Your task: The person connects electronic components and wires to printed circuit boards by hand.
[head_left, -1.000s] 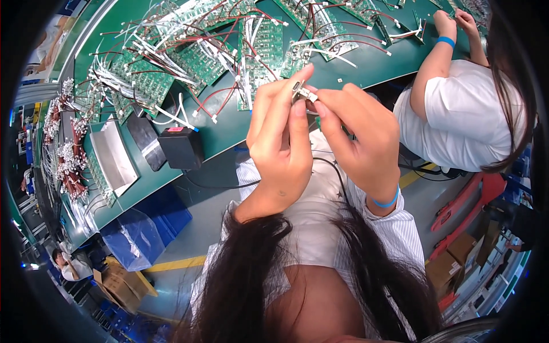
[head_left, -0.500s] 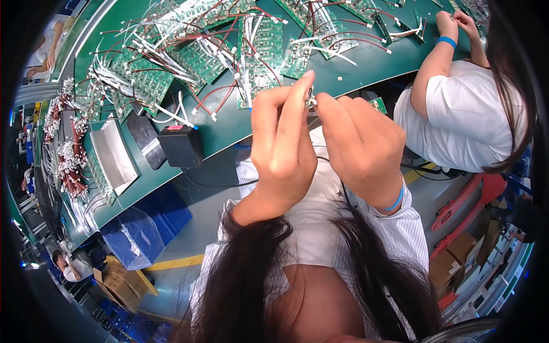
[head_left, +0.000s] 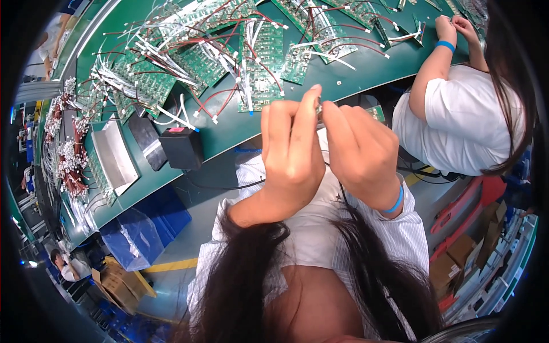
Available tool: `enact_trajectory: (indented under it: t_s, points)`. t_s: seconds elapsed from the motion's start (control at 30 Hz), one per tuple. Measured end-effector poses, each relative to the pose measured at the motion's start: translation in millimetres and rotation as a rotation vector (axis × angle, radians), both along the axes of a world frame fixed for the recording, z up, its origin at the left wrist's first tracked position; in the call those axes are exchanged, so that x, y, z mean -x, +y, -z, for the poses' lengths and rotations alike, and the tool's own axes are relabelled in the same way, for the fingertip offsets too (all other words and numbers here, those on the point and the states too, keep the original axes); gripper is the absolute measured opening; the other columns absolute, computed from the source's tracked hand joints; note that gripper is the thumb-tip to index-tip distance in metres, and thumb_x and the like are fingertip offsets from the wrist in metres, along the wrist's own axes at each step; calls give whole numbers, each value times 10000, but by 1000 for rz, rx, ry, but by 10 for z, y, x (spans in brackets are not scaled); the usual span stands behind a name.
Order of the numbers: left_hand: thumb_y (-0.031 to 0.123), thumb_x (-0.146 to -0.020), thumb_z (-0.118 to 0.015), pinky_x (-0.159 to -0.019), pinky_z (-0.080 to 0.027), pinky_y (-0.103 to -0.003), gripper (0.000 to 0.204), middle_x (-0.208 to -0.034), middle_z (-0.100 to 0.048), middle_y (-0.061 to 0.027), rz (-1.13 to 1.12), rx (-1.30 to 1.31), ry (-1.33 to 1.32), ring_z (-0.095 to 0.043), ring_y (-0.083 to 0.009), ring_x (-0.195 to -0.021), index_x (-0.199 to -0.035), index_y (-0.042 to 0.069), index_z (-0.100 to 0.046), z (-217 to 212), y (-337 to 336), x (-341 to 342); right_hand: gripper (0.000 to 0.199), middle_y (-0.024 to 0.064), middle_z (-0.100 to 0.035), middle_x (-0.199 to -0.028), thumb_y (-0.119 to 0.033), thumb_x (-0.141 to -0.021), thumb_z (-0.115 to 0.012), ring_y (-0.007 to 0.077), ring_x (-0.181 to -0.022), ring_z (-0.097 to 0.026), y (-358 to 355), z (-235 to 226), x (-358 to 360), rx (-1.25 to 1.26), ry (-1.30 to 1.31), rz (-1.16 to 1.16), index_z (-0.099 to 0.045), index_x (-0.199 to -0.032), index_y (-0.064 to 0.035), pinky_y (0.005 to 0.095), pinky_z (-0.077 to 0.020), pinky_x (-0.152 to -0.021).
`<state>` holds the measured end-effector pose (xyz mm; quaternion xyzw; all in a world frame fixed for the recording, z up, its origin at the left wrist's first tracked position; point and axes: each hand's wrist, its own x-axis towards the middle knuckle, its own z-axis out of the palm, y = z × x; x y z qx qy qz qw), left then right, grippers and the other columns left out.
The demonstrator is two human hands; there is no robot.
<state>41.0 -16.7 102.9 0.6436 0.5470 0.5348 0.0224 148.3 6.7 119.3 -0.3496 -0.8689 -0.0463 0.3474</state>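
My left hand [head_left: 291,151] and my right hand [head_left: 363,151] meet in front of my chest, just off the table's near edge. Both are closed, thumbs and fingertips pinched together at one spot. A tiny part [head_left: 318,107] shows between the fingertips, too small to name. The corner of a green circuit board [head_left: 377,113] sticks out behind my right knuckles; my right hand covers the rest of it. Beyond my hands, a long green circuit board [head_left: 260,68] and a smaller board [head_left: 296,63] lie on the table with white and red wires.
More wired circuit boards [head_left: 143,80] cover the far side of the green table [head_left: 229,134]. At left stand a black box [head_left: 181,148], a metal tray [head_left: 114,154] and bundles of wires with white connectors [head_left: 74,154]. A co-worker [head_left: 463,120] sits close on the right.
Both hands have moved slightly down toward me, still pinched together. The board corner behind my right hand moved down with them. A whitish metal bit between the fingertips is now mostly hidden.
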Motion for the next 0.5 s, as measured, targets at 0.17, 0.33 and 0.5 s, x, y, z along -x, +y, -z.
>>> enact_trajectory:
  t_s: [0.17,0.33,0.5]
  points:
    - [-148,-663,-518,-548,-386,-308,368,-764,-436,-119,86,60,-138,-445,-220,-621,-1022,-71,-537,-28,90,22,187,61,-501,-660,-21,-675,-583,168,-546,-513,96,17,-11,111,143,-66,-527,-849,18,264,-396,-444]
    - [-140,-674,-521,-543,-399,-303,375,-781,-447,-117,162,12,-94,-463,-214,-633,-1041,-62,-536,-72,112,46,55,73,-534,-624,12,-762,-537,123,-447,-471,46,-116,-43,681,496,-70,-538,-817,4,248,-363,-419]
    - [-138,-647,-539,-537,-399,-300,376,-756,-454,-118,65,-31,-18,-461,-219,-630,-1019,-84,-530,-81,84,36,71,70,-552,-631,17,-751,-551,78,-440,-447,5,-140,20,711,610,-63,-563,-821,13,220,-346,-409]
